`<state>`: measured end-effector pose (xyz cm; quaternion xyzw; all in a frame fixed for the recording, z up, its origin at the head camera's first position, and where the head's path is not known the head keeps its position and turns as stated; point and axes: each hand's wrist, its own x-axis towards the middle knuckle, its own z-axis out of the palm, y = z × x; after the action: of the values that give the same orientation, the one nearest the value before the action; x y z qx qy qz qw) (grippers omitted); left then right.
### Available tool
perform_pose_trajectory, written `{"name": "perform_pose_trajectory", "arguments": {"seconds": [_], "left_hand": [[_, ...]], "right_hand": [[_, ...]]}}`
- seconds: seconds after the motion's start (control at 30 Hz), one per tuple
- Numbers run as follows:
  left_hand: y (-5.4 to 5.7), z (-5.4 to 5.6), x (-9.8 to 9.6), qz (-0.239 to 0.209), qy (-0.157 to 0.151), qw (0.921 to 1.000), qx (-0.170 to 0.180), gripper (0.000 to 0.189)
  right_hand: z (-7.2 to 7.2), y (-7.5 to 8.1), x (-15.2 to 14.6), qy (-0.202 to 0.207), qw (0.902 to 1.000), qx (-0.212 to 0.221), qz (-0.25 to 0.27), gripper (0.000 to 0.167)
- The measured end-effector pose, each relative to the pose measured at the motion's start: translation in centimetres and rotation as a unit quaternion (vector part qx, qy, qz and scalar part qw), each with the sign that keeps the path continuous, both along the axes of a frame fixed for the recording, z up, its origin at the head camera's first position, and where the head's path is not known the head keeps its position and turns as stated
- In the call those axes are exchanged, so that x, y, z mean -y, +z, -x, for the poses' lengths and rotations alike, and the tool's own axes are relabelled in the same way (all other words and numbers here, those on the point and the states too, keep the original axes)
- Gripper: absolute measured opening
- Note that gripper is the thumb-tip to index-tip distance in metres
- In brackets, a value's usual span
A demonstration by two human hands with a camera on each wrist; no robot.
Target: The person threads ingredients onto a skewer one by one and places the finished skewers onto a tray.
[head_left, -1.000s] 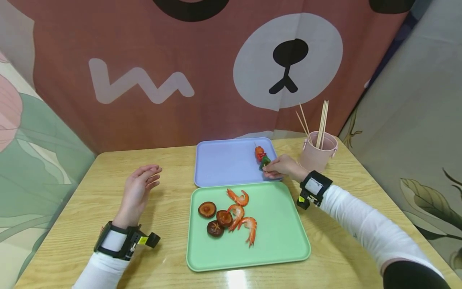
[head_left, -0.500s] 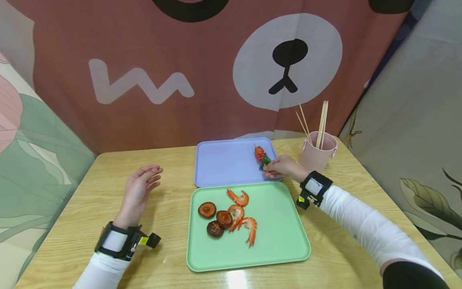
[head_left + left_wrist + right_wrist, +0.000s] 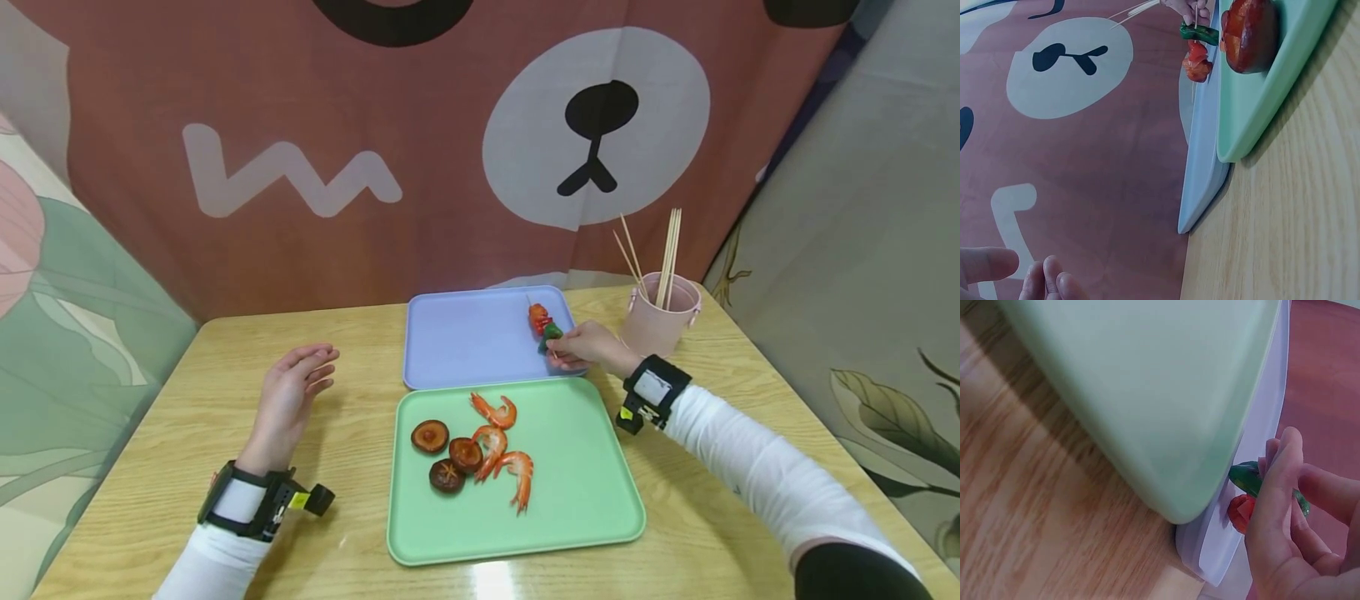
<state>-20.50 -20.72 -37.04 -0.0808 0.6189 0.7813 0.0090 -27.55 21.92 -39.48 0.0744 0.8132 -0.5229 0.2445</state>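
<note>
- Where the right hand (image 3: pixel 589 344) pinches the near end of the skewer (image 3: pixel 545 326) in curled fingers, green pepper (image 3: pixel 552 335) sits just beyond them, red pieces (image 3: pixel 538 317) farther out.
- Skewer's long axis: away from those fingers, slightly leftward, over the lavender tray (image 3: pixel 468 342); cannot tell if touching.
- Left hand (image 3: pixel 291 392) well apart, off to the fingers' left, its own loosely bent, holding nothing; right is nearer.

No readable text, label, brand or number. On the brown cloth (image 3: pixel 337 258), a pale zigzag (image 3: pixel 283 154), loosely like an m, not certain as lettering. On the left wrist strap (image 3: pixel 267 507) and right wrist strap (image 3: pixel 672 385), yellow patches (image 3: pixel 298 500), too small for reading.
</note>
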Motion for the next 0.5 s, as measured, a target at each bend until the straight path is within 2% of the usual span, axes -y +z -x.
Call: {"name": "perform_pose_trajectory", "arguments": {"seconds": [0.33, 0.5], "left_hand": [[0.09, -0.08, -0.22, 0.004, -0.008, 1.0, -0.002, 0.015], [0.06, 0.0, -0.25, 0.003, -0.006, 1.0, -0.002, 0.015]], "right_hand": [[-0.13, 0.01, -0.1, 0.005, 0.9999, -0.002, -0.009, 0.036], [-0.1, -0.29, -0.41, 0.01, 0.9997, -0.018, -0.011, 0.034]]}}
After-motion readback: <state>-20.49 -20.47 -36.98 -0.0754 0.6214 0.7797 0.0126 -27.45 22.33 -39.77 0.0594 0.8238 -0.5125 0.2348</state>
